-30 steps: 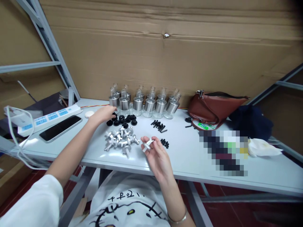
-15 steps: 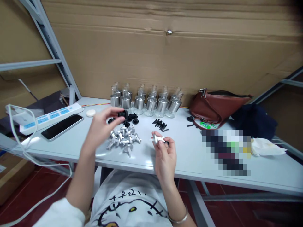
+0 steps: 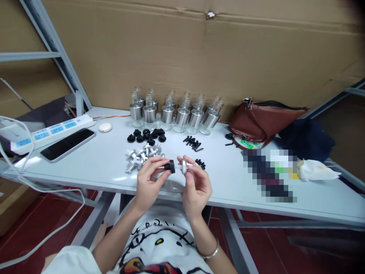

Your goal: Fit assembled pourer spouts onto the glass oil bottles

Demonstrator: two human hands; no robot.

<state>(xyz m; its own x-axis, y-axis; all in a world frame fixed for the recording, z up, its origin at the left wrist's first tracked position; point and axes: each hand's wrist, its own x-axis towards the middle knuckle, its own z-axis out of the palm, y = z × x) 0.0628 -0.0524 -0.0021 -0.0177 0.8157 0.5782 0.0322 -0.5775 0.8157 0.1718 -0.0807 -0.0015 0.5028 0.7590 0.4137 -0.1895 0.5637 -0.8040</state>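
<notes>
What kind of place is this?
It's probably a workshop or a corner of a storeroom. There are bottles with metal bands on the table, piles of black pieces and silver pieces, and big brown cardboard behind them.

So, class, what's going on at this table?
A person's left hand holds a black stopper. The right hand holds a silver fitting, its stem pointing toward the stopper; whether the two parts have joined is hard to tell. Loose black stoppers and loose silver fittings lie in groups on the table, with glass bottles standing behind.
</notes>
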